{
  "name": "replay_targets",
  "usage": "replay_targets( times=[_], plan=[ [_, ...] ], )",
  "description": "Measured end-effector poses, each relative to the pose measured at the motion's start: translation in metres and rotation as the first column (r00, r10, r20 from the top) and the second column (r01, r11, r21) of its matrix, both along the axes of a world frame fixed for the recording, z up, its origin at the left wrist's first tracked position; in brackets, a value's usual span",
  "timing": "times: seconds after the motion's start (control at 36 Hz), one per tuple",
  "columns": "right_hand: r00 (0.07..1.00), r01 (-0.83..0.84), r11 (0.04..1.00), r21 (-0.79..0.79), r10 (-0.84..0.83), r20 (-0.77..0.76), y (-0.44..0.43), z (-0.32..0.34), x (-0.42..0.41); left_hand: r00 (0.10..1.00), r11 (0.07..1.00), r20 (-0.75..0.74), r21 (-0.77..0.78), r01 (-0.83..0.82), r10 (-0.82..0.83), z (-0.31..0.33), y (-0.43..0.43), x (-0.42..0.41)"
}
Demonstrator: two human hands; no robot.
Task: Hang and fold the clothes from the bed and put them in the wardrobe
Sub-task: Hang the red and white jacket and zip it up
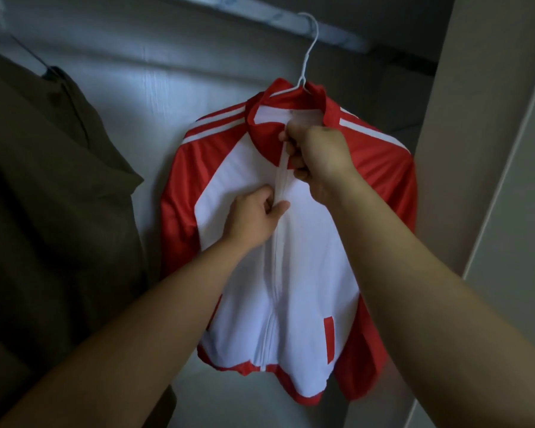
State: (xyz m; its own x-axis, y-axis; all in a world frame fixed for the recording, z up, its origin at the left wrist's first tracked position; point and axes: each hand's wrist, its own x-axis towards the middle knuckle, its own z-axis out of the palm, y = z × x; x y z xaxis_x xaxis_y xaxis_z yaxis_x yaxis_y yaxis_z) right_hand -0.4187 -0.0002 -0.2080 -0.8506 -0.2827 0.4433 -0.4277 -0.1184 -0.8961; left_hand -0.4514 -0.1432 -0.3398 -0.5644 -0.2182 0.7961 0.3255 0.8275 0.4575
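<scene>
A red and white track jacket [309,261] hangs on a white wire hanger [308,54], whose hook sits over the wardrobe rail [331,32]. The jacket's front faces me and its zip runs down the middle. My left hand [254,214] pinches the zip seam at chest height. Just below the red collar, my right hand [318,156] grips the top of the zip, fingers curled round the fabric.
A dark olive garment [50,186] hangs at the left on its own hanger and fills the wardrobe's left side. The wardrobe's pale back wall [155,97] is behind the jacket. A side panel or door edge [488,149] stands close on the right.
</scene>
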Motion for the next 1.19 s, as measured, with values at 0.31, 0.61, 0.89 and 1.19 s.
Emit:
replay_targets(
  times=[0.31,0.61,0.89,1.19],
  plan=[
    [0.503,0.742,0.670,-0.040,-0.594,-0.628,0.048,-0.005,-0.040,0.853,0.938,-0.399,0.056,-0.343,0.336,0.084,-0.065,0.014],
    [0.488,0.798,0.560,0.224,-0.381,-0.785,0.050,0.001,-0.089,0.975,0.985,-0.147,-0.020,-0.171,0.166,0.119,-0.101,-0.019],
    [0.444,0.812,0.575,0.100,-0.498,-0.745,0.041,0.019,-0.101,0.951,0.997,-0.300,0.021,-0.073,0.076,0.135,-0.097,-0.039],
    [0.608,0.761,0.565,0.318,-0.451,-0.653,0.036,0.040,-0.114,0.997,0.957,-0.006,0.280,0.074,-0.076,0.166,-0.117,-0.040]
  ],
)
